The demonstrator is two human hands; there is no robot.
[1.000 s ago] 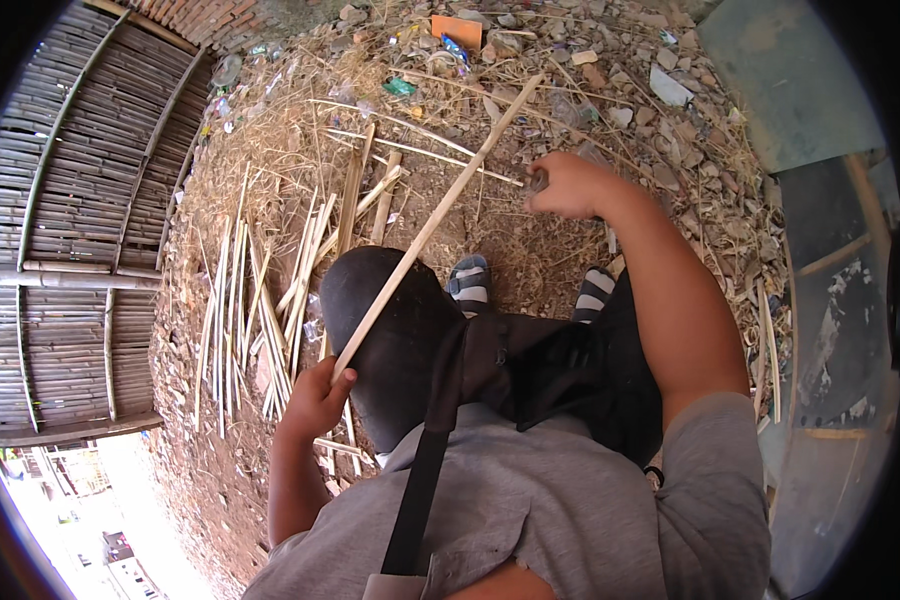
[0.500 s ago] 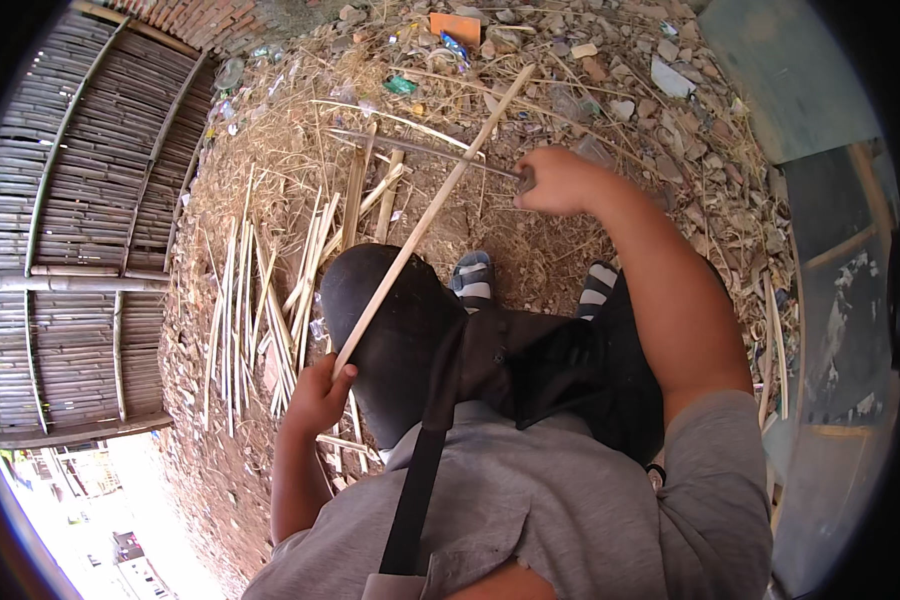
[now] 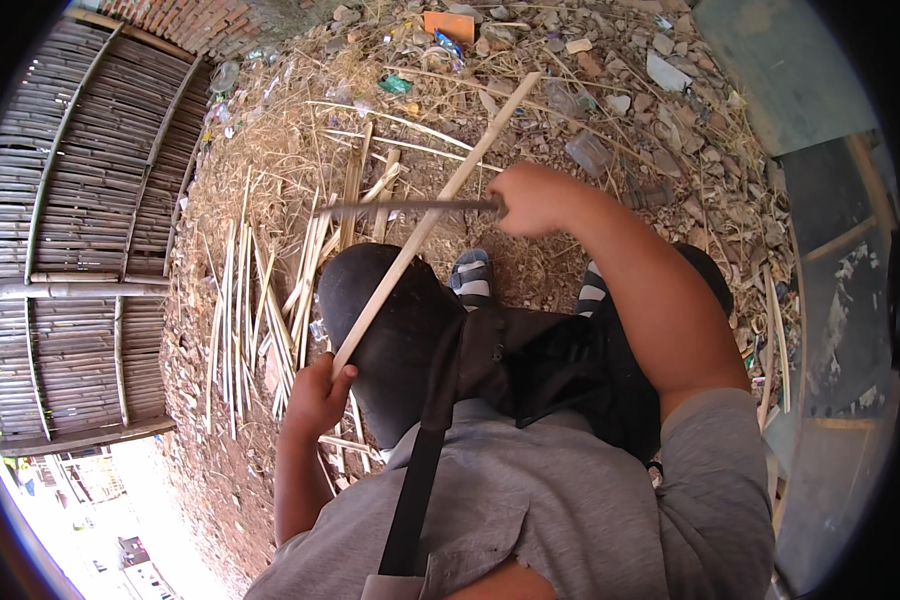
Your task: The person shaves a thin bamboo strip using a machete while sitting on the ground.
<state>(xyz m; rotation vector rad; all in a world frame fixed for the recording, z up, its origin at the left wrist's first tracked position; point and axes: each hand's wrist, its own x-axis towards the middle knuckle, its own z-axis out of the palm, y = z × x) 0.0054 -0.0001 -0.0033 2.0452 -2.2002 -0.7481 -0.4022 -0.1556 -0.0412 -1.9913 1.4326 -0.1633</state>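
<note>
Gripping pale strip near lower end with left hand, left of lower centre; holding it slanted to upper centre. Clutching thin dark blade in right hand, upper centre, crossing strip; can't tell if touching.

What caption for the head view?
Left hand holds a pale stick; right hand holds a long thin blade across it.

A screen of weathered bamboo slats bends along the left side, crossed by a thick pale pole. Reddish brickwork shows near its far end. The outdoor ground is brown earth, strewn farther off with dry straw and broken stones. A grey-green sheet adjoins scuffed dark panels at right; glaring daylight bleaches the lower left.
</note>
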